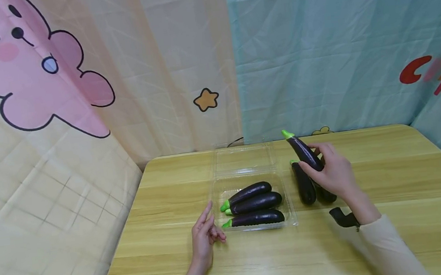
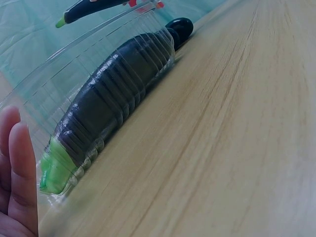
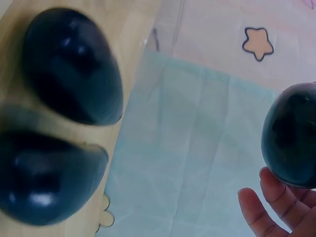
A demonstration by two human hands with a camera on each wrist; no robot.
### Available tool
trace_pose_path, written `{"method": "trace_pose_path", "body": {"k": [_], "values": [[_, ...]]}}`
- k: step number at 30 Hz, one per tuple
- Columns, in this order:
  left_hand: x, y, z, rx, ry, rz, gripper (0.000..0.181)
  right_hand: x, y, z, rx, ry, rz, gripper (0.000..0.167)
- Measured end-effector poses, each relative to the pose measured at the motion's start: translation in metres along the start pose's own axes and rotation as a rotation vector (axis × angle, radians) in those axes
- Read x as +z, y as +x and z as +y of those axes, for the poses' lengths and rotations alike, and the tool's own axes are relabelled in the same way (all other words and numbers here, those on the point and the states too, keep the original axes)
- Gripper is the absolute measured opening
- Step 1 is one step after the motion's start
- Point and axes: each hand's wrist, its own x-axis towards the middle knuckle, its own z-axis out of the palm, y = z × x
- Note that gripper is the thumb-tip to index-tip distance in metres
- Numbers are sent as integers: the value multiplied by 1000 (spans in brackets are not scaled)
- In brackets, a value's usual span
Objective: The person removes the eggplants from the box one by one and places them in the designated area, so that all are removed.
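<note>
My right hand (image 1: 336,173) grips a dark purple eggplant (image 1: 302,148) with a green stem, tilted stem-up above the table. In the right wrist view, the rounded end of this eggplant (image 3: 292,133) shows beside the fingertips (image 3: 252,202). Beneath that hand lie two more eggplants, one at left (image 1: 304,186) and one partly hidden (image 1: 326,194). Three eggplants (image 1: 255,202) lie side by side in a clear plastic clamshell box (image 1: 291,214). My left hand (image 1: 204,239) is at the box's left side, fingers loosely extended; whether they touch it I cannot tell.
The box's hinged lid (image 1: 243,160) lies folded back toward the table's far edge. The wood-grain table (image 1: 410,224) runs up to printed curtains (image 1: 316,45) behind it and at the sides.
</note>
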Motion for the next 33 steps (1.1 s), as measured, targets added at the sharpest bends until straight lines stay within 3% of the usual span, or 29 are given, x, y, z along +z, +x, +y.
{"method": "trace_pose_path", "body": {"k": [16,27,33], "values": [[1,1,1,-4,-2,13,52,-17,-9,27,103,-57,-8,49],[0,0,0,-9,6,15,51,-24,-16,43,349,-211,-241,58],[1,1,1,-10,4,12,52,-21,-20,55,407,-251,-334,61]]}}
